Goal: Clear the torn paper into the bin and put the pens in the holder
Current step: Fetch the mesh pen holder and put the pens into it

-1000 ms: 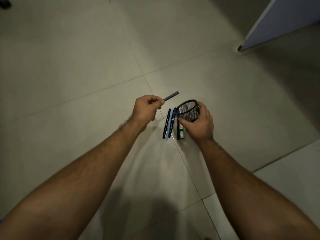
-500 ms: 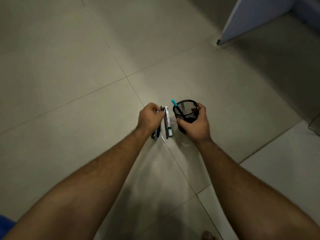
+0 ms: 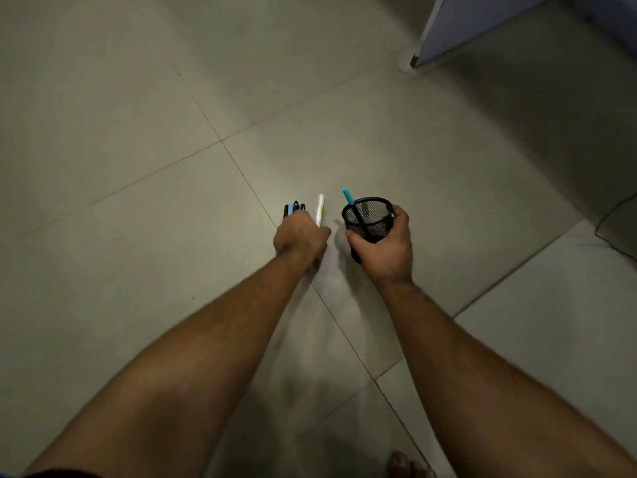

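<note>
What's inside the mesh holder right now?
One pen with a teal top stands tilted in the mesh holder, its top poking above the rim. The right hand wraps the holder's lower part, so the bottom is hidden.

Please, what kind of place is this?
Probably an indoor room of a home or office, with the work done on the floor: large pale floor tiles, a blue-grey panel at top right, and a mesh pen holder.
</note>
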### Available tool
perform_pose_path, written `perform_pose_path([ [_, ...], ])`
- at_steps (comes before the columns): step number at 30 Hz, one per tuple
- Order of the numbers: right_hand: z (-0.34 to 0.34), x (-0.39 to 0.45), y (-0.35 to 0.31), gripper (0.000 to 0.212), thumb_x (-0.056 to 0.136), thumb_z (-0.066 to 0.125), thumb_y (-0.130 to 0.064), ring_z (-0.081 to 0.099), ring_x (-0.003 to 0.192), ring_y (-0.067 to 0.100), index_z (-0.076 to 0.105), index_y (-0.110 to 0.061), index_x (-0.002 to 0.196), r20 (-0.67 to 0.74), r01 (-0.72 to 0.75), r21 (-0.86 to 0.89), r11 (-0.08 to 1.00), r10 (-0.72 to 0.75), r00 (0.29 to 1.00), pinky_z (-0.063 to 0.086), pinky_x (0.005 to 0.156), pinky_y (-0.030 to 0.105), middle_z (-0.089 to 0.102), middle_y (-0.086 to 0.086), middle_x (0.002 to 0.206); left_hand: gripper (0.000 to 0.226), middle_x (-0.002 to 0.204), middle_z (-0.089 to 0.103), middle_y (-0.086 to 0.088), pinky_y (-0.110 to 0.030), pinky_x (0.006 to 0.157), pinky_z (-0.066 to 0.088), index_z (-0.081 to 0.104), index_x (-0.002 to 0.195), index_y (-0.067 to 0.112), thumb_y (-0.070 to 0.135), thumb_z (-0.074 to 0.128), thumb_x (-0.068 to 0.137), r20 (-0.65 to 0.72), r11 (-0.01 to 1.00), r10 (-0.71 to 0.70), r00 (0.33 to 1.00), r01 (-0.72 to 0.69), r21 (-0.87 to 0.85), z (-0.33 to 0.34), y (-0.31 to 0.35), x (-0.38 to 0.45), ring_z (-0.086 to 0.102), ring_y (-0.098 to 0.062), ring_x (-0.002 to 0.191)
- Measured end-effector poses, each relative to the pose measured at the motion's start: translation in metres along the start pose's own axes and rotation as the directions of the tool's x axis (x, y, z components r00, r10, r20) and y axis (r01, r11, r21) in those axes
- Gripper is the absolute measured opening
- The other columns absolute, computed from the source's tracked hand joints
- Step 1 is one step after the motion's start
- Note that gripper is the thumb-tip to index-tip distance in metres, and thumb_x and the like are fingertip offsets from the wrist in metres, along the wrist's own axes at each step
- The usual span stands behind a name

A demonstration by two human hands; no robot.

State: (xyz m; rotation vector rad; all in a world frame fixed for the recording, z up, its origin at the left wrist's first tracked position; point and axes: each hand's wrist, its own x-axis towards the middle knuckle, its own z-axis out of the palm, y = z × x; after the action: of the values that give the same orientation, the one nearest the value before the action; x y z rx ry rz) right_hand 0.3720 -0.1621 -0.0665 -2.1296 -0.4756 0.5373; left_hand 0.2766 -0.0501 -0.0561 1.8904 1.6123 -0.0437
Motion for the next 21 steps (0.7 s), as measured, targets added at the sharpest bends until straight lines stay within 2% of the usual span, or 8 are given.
perform_pose_path([
  [2,0.0,0.001,0.001,0.085,0.059,0.08,-0.047,0.059,0.117,0.019,0.042,-0.03,0.133,-0.013,0.002,-0.024,1.0,-0.003,1.0,0.052,0.1,0.038,0.059,-0.002,0.129,0.026,0.081,0.064,-0.003,-0.027,0.059,0.042,0.068,0.087,0.016,0.04,0.064,0.078,-0.017,0.994,0.01,1.0,-0.012,-0.112,-0.014,-0.007,0.001,0.061,-0.026,0.076],
  [5,0.003,0.004,-0.008,0.084,0.059,0.08,-0.046,0.059,0.115,0.022,0.045,-0.026,0.133,-0.036,0.04,-0.058,0.998,-0.042,0.998,0.051,0.099,0.04,0.059,0.0,0.126,0.023,0.069,0.068,-0.001,-0.031,0.061,0.054,0.067,0.074,0.016,0.038,0.063,0.065,-0.006,0.949,0.031,1.0,-0.031,-0.313,-0.04,-0.013,0.0,0.067,-0.025,0.071],
  [7,0.006,0.006,-0.014,0.081,0.059,0.081,-0.043,0.059,0.114,0.024,0.048,-0.024,0.131,-0.054,0.078,-0.08,0.994,-0.082,0.995,0.051,0.098,0.041,0.06,0.001,0.124,0.02,0.065,0.068,0.003,-0.031,0.061,0.056,0.07,0.076,0.022,0.036,0.065,0.063,0.021,0.925,0.13,0.991,-0.114,-0.362,-0.052,-0.011,-0.004,0.067,-0.02,0.064],
  [9,0.01,0.008,-0.021,0.079,0.058,0.08,-0.043,0.061,0.111,0.023,0.049,-0.026,0.128,-0.047,0.122,-0.073,0.99,-0.125,0.991,0.052,0.095,0.043,0.061,-0.001,0.121,0.021,0.067,0.065,0.007,-0.025,0.058,0.047,0.073,0.086,0.029,0.034,0.066,0.068,0.038,0.931,0.29,0.956,-0.272,-0.243,-0.062,-0.004,-0.005,0.063,-0.017,0.064],
  [11,0.014,0.007,-0.028,0.077,0.057,0.078,-0.044,0.061,0.11,0.021,0.049,-0.029,0.127,-0.027,0.144,-0.061,0.988,-0.146,0.989,0.052,0.094,0.042,0.061,-0.004,0.12,0.03,0.078,0.066,0.008,-0.024,0.063,0.043,0.073,0.099,0.032,0.032,0.065,0.071,0.062,0.93,0.365,0.929,-0.361,-0.069,-0.069,0.007,-0.005,0.062,-0.017,0.074],
  [15,0.019,0.001,-0.032,0.082,0.058,0.082,-0.041,0.061,0.113,0.017,0.045,-0.03,0.131,0.04,0.177,-0.039,0.983,-0.176,0.984,0.053,0.094,0.038,0.059,-0.006,0.125,0.033,0.099,0.065,-0.003,-0.025,0.069,0.044,0.066,0.105,0.021,0.019,0.066,0.072,0.084,0.902,0.431,0.898,-0.431,-0.028,-0.062,0.019,-0.004,0.061,-0.022,0.088],
  [18,0.015,-0.001,-0.028,0.081,0.062,0.084,-0.036,0.06,0.113,0.014,0.044,-0.027,0.133,0.047,0.145,-0.016,0.989,-0.144,0.988,0.05,0.092,0.027,0.058,-0.006,0.127,0.025,0.09,0.064,-0.002,-0.028,0.066,0.05,0.061,0.091,0.023,0.017,0.07,0.068,-0.059,0.864,0.354,0.933,-0.351,-0.362,-0.053,0.014,-0.006,0.061,-0.02,0.076],
  [21,0.006,-0.002,-0.022,0.081,0.065,0.085,-0.034,0.058,0.111,0.011,0.044,-0.025,0.134,0.038,0.122,-0.043,0.992,-0.121,0.992,0.041,0.088,0.018,0.058,-0.005,0.128,0.02,0.082,0.06,-0.004,-0.037,0.064,0.06,0.059,0.093,0.021,0.017,0.062,0.073,-0.097,0.64,0.054,0.994,-0.109,-0.76,-0.038,-0.007,-0.011,0.061,-0.02,0.064],
])
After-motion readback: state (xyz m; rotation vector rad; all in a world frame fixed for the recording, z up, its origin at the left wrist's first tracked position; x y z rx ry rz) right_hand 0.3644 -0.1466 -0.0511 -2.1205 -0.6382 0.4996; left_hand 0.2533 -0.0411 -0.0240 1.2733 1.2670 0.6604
